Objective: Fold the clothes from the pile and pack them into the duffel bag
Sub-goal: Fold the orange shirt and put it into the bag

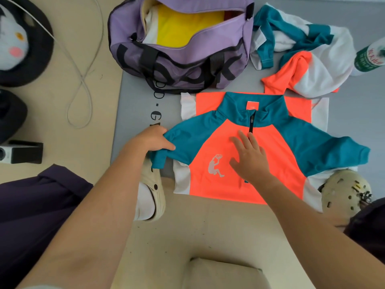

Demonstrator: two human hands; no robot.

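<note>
An orange, teal and white zip-neck shirt (218, 184) lies spread flat, front up, on the grey mat (135, 105). My left hand (152, 140) grips the end of its teal left sleeve. My right hand (250, 157) lies flat with spread fingers on the orange chest, just below the zipper. Behind the shirt stands the purple duffel bag (181, 57), unzipped, with yellow and white folded clothes inside. To the bag's right lies a crumpled pile of clothes (302, 53) in the same orange, teal and white.
A green-labelled bottle (370, 57) lies at the right edge. Two beige clogs (154, 195) (345, 190) flank the shirt's hem. On the left floor are a grey cable (81, 80), dark hats (23, 42) and a small camera (18, 152). A cream cushion (220, 274) sits at the bottom.
</note>
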